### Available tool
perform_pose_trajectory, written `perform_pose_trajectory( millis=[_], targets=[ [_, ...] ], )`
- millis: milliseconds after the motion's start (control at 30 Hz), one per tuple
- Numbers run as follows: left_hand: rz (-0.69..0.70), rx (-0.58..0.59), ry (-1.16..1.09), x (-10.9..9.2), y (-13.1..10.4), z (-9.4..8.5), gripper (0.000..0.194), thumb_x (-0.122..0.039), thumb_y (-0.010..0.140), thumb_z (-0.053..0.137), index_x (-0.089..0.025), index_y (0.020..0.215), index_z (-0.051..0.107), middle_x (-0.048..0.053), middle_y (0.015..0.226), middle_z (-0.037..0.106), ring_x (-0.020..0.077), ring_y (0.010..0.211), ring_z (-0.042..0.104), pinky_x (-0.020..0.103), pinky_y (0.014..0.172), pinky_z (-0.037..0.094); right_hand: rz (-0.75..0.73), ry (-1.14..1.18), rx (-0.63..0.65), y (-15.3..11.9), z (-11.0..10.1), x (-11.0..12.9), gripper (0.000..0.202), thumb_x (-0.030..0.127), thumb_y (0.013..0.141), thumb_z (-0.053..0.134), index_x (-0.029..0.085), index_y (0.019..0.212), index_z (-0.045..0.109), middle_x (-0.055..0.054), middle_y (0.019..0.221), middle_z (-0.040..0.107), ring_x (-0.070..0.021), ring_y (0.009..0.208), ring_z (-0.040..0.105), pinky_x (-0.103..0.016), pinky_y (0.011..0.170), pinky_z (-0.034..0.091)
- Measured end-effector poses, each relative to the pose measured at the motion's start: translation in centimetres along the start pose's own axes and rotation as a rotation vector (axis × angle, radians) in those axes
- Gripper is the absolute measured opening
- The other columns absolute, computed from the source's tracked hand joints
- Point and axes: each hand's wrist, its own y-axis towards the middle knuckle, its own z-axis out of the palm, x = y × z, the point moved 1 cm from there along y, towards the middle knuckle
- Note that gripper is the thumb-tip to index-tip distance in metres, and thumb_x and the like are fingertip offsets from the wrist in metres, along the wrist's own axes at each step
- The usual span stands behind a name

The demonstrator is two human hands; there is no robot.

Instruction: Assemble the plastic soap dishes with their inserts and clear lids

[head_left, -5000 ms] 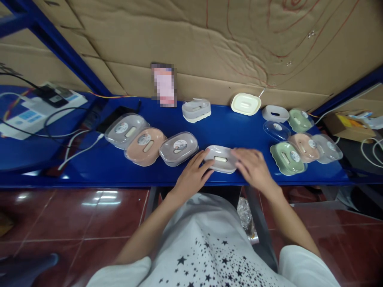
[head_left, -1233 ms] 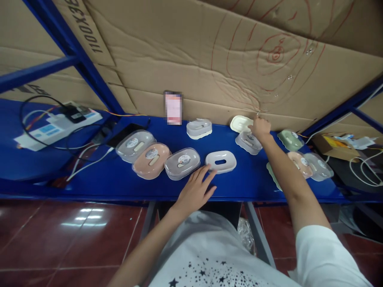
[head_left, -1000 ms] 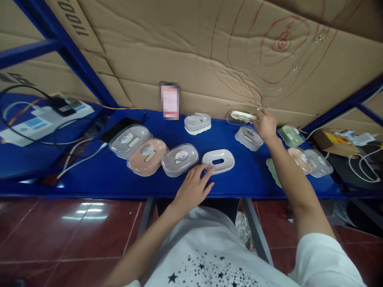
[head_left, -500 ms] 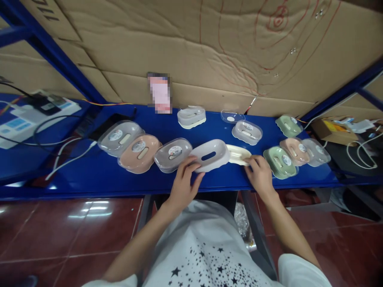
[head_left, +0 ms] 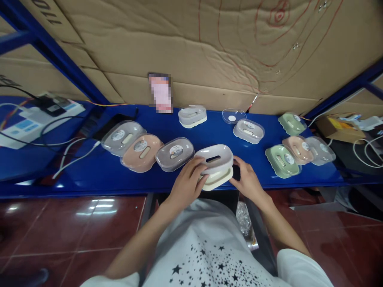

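Observation:
My left hand (head_left: 189,181) grips the left end of a pale grey oval soap dish (head_left: 226,157) with a long slot in its middle. Under it sits a cream soap dish base (head_left: 214,181), its front edge showing below the grey one. At the right end, my right hand (head_left: 247,179) holds the cream base between thumb and fingers. Close by on the left lies a grey soap dish under a clear lid (head_left: 176,153). A green lidded soap dish (head_left: 281,161) rests to the right of my right hand.
More lidded soap dishes, such as a peach one (head_left: 142,153), lie on the blue table (head_left: 98,175). A loose clear lid (head_left: 234,115) is at the back. Cables and a power strip (head_left: 42,119) occupy the left; a cardboard box (head_left: 344,128) stands right. Cardboard (head_left: 179,44) walls the rear.
The cream base has moved left, from beside the grey soap dish to beneath it. My right hand has come left with it, close to my left hand.

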Motion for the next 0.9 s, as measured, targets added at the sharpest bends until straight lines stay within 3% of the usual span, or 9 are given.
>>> perform_pose_trajectory(
  millis=[100, 267, 433, 567, 767, 900],
  targets=[
    [0.009, 0.054, 0.085, -1.0, -1.0, -0.1, 0.023, -0.022, 0.106, 0.061, -0.019, 0.129, 0.057, 0.015, 0.140, 0.067, 0.0313, 0.139, 0.062, 0.049, 0.113, 0.055, 0.073, -0.009, -0.034, -0.1, 0.7, 1.0, 0.074, 0.035, 0.101, 0.064, 0.022, 0.165, 0.030, -0.019, 0.142, 0.068, -0.0389, 0.129, 0.067, -0.063, 0.109, 0.053],
    [0.057, 0.092, 0.152, -2.0, -2.4, 0.4, 0.030, -0.032, 0.106, 0.061, -0.018, 0.133, 0.060, 0.015, 0.137, 0.071, 0.0321, 0.132, 0.065, 0.051, 0.111, 0.054, 0.045, 0.007, -0.030, 0.0, 0.7, 1.8, 0.065, 0.029, 0.104, 0.057, 0.028, 0.165, 0.035, -0.017, 0.158, 0.058, -0.0360, 0.142, 0.060, -0.062, 0.116, 0.049],
    [0.105, 0.093, 0.179, -2.1, -2.2, 0.7, 0.031, -0.035, 0.105, 0.065, -0.020, 0.132, 0.063, 0.012, 0.138, 0.072, 0.0297, 0.132, 0.066, 0.049, 0.117, 0.052, 0.009, 0.109, 0.091, -0.2, -0.9, 1.1, 0.071, 0.032, 0.106, 0.058, 0.038, 0.171, 0.028, -0.011, 0.171, 0.044, -0.0329, 0.158, 0.043, -0.061, 0.124, 0.043],
    [0.142, 0.116, 0.232, -1.5, -1.3, 0.7, 0.027, -0.029, 0.107, 0.061, -0.019, 0.132, 0.063, 0.013, 0.138, 0.072, 0.0293, 0.135, 0.066, 0.050, 0.119, 0.052, -0.032, 0.170, 0.185, -0.6, -1.6, 0.2, 0.067, 0.044, 0.103, 0.067, 0.043, 0.165, 0.041, -0.008, 0.179, 0.029, -0.0338, 0.157, 0.045, -0.058, 0.124, 0.046],
    [0.168, 0.165, 0.243, -1.0, -1.3, 0.9, 0.037, -0.039, 0.107, 0.064, -0.021, 0.139, 0.061, 0.011, 0.143, 0.070, 0.0308, 0.137, 0.064, 0.052, 0.118, 0.051, -0.062, 0.095, 0.031, -0.2, -1.0, 0.1, 0.048, 0.040, 0.108, 0.060, 0.039, 0.155, 0.057, -0.011, 0.170, 0.043, -0.0323, 0.147, 0.056, -0.059, 0.121, 0.048],
    [0.176, 0.155, 0.254, -1.4, -2.0, 0.9, 0.034, -0.024, 0.107, 0.062, -0.024, 0.141, 0.063, 0.008, 0.141, 0.073, 0.0277, 0.132, 0.067, 0.050, 0.115, 0.052, -0.080, 0.027, 0.070, 0.0, -0.8, 0.4, 0.047, 0.041, 0.109, 0.058, 0.039, 0.156, 0.055, -0.012, 0.171, 0.042, -0.0324, 0.146, 0.057, -0.059, 0.119, 0.047]
  ],
)
